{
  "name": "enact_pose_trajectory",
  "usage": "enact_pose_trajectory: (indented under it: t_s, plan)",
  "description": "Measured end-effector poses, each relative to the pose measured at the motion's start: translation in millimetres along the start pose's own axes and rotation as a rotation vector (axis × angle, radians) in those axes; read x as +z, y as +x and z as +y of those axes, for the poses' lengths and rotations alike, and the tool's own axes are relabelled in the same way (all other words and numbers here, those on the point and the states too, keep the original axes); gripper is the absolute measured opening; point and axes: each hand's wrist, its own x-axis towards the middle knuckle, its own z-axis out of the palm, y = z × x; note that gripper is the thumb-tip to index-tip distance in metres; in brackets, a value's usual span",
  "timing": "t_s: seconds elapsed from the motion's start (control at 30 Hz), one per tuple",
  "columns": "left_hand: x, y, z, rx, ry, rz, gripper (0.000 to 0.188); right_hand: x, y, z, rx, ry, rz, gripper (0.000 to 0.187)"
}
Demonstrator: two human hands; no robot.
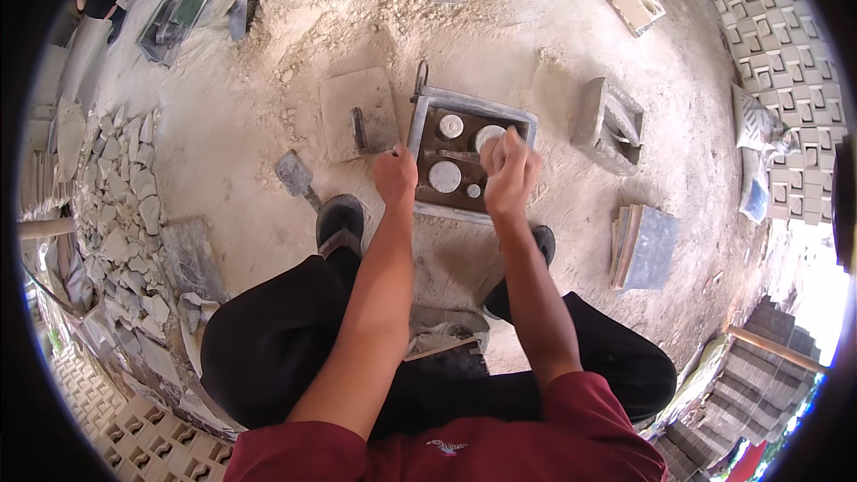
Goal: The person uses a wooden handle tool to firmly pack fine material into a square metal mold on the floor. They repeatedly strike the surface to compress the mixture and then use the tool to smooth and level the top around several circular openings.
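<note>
The mould [470, 153] edge is gripped by the closed left hand [395, 175], while just right of it the right hand [509, 174] is curled over the round inserts [445, 176], contents not visible, so a slip could probably knock them askew.

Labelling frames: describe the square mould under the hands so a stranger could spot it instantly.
Start at the sandy ground in front of the crouching person's feet. Both hands reach to the square mould: the left hand at its left wall, the right hand over it. Unlike the flat slab to its left, it has grey raised walls, a dark inside and pale round discs.
</note>
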Motion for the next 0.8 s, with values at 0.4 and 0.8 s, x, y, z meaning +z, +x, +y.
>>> enact_pose_trajectory:
  t_s: [0.4,0.8]
  plan:
    - [4.3,8.6,-4.4,0.029,-0.009,0.013,0.045,30.8,23.4,18.0,0.009,-0.119,-0.002,0.035]
    - [8.5,2.7,1.7,0.064,0.019,0.012,0.045,35.9,22.1,14.3,-0.032,0.015,0.042,0.038]
